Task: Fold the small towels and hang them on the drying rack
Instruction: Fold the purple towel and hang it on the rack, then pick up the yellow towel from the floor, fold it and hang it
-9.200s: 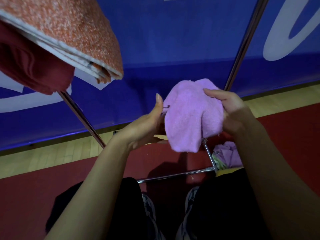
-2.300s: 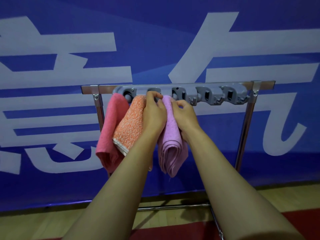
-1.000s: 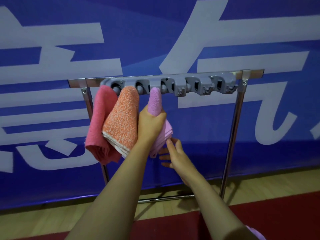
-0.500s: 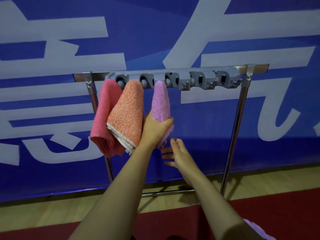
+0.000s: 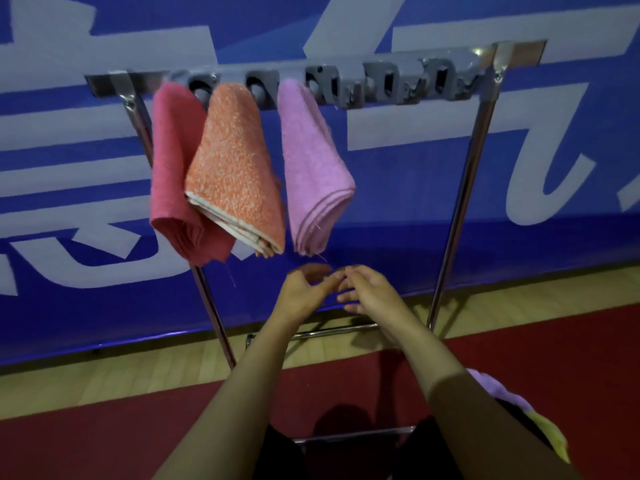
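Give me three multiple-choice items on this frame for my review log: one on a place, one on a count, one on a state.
1. Where does the purple towel hang?
A. right of the orange towel
B. left of the pink towel
C. on the floor bar

2. How many towels hang from the grey clip rail?
A. two
B. three
C. five

3. What are the hands doing?
A. both grip the purple towel
B. both open below it, holding nothing
C. one pulls the orange towel

Key: 1 A, it is the rightmost of the row. 2 B, pink, orange, purple. 3 B, left hand and right hand show relaxed fingers clear of the cloth.
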Motion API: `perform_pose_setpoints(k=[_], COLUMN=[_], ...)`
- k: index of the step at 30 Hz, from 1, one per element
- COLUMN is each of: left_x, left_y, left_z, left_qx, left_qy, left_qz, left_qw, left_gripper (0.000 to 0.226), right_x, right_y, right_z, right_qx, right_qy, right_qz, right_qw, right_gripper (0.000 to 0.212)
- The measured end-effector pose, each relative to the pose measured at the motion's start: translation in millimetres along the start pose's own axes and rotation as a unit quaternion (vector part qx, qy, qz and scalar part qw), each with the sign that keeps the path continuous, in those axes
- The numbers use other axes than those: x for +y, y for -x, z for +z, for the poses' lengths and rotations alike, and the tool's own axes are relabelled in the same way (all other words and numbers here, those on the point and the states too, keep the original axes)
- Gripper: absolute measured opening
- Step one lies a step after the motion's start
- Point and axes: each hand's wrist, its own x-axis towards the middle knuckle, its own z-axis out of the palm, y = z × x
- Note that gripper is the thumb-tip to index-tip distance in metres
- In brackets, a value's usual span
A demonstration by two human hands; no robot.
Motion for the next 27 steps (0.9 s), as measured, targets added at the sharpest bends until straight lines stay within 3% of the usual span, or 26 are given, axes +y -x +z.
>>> perform_pose_setpoints(k=[5,11,18,21,27], left_x=[-35.9,-58.8,-122.4,-156.3,-219.0], left_y=[8.4,-2.7,-19.1,-26.0,-28.9], left_z=[40.6,115.5,212.7,245.4,299.1], left_qx=[-0.119,-0.199,-0.286,-0.32,-0.35], left_qy=[0.013,-0.017,-0.017,-0.032,-0.048], left_qz=[-0.047,-0.077,-0.131,-0.156,-0.181], left_qw=[0.992,0.977,0.949,0.934,0.918], left_gripper=[0.009,0.012,0.02,0.019,0.016], right_x=[63.8,115.3,200.2,253.0,363.4], right_y=[-10.8,-32.0,-57.5,-54.1,-42.0], right_z=[-42.3,-115.1,-195.3,-215.7,-231.5], right_qx=[0.011,-0.114,-0.056,-0.027,0.011], right_qy=[0.195,0.312,0.295,0.364,0.338], right_qz=[0.067,0.212,0.27,0.294,0.41], right_qw=[0.978,0.919,0.915,0.884,0.847], right_gripper=[0.03,0.03,0.031,0.037,0.049])
